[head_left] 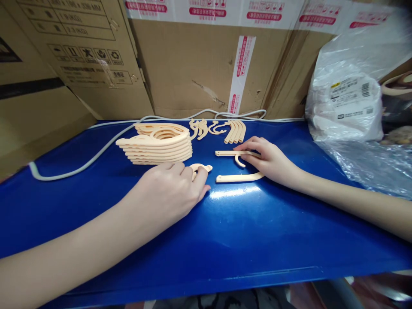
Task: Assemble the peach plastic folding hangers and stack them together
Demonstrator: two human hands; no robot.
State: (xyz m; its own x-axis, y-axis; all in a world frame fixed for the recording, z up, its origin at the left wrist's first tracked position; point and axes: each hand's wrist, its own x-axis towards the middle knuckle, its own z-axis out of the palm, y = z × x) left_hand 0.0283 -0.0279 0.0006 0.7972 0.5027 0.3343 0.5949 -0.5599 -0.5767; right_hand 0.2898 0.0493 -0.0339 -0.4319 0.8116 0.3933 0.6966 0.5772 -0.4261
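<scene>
- Near edge of the blue bench [225, 240]: bare glossy top, both forearms come in over it from the near corners.
- Left hand [169, 193]: palm down on the bench, about mid-width, fingers curled loosely. Fingertips sit on a small cream hook piece [202, 167]; only its rounded end shows past the knuckles. Touching it, but can't tell if it's pinched or just covered.
- Right hand [272, 163]: lies just right of centre, fingers stretched toward the left, well apart from the left hand. Fingertips rest on a set of cream hanger parts: upper straight arm [227, 152], a small curved hook [238, 161] under the fingers, and a lower curved arm [236, 178] whose right end runs beneath the palm. Pressing on them rather than a full grasp, as far as seen.
- So the loose parts lie between the two hands, nearer the right one.
- Just behind the left hand: stack of cream hangers [157, 148], flat, several high, close to the knuckles but not touching.
- Toward the far edge: loose small hooks [201, 128] and a neat row of curved arms [235, 131], side by side.
- White cable [96, 154] runs along the far edge and swings to the left edge.
- Far right corner: clear plastic bag [347, 98] w/ a labelled white pack inside.
- Behind the bench: cardboard boxes [193, 64] w/ red-printed tape.
</scene>
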